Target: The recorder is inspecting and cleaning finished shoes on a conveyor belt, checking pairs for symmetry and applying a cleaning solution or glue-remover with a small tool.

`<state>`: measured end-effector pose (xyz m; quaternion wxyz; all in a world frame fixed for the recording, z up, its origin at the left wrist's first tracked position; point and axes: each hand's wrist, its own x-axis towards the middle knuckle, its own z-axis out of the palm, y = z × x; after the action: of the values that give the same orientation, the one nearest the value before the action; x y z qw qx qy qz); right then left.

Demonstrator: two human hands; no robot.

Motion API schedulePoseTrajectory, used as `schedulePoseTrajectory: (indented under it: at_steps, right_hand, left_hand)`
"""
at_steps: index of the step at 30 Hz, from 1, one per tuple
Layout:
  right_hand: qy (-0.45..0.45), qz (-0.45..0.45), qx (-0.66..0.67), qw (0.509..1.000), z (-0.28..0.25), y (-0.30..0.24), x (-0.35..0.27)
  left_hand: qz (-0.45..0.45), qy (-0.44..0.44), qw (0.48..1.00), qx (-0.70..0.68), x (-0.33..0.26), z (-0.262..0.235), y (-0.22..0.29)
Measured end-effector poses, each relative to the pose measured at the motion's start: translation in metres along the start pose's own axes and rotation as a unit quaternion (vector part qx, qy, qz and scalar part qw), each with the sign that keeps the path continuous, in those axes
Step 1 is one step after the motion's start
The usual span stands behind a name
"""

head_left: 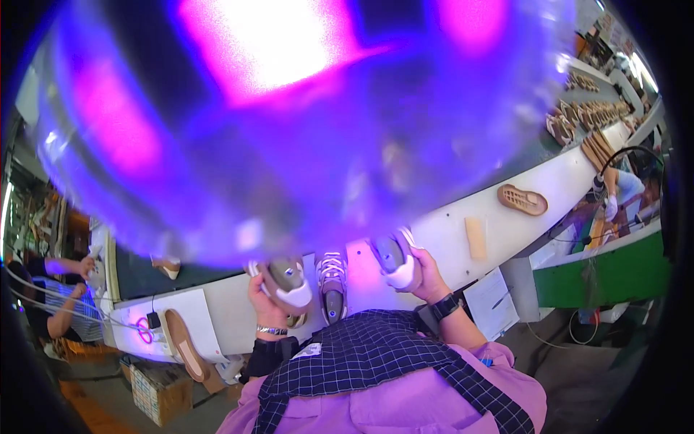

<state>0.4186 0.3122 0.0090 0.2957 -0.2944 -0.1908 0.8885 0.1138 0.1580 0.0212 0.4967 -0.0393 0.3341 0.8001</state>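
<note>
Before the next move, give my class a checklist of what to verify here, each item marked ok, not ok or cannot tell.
1. Left hand grips one shoe: ok.
2. Right hand grips another shoe: ok.
3. Laced shoe between them is free of both hands: ok.
4. Pink-ringed tool lies apart from both hands: ok.
5. View ahead is unobstructed: not ok; a blurred purple-lit object blocks it.
6. Held shoes' toes touch nothing: cannot tell; they're hidden.
</note>
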Motion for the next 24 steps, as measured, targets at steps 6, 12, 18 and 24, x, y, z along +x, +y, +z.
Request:
schedulePoseTrajectory:
  at_steps: [6,12,18,24]
  right_hand:
    - [0.277,-0.204,-0.557,0.756,-0.076,-0.021,-0.001]
    - [0.229,-0.191,-0.571,0.765,0.015,-0.038,0.129]
    - [0.416,0.021,-0.635,0.65,0.065,0.005,0.22]
    - [0.308,-0.038,-0.532,0.788,0.015,-0.024,0.237]
  left_hand:
    - [0.037,0.037,0.998,0.045,0.0,-0.045,0.017]
    - [0.027,0.054,0.995,0.075,-0.011,-0.029,0.009]
    - [0.09,0.084,0.984,0.129,-0.022,-0.037,0.011]
    - [0.083,0.12,0.986,0.08,-0.026,-0.045,0.001]
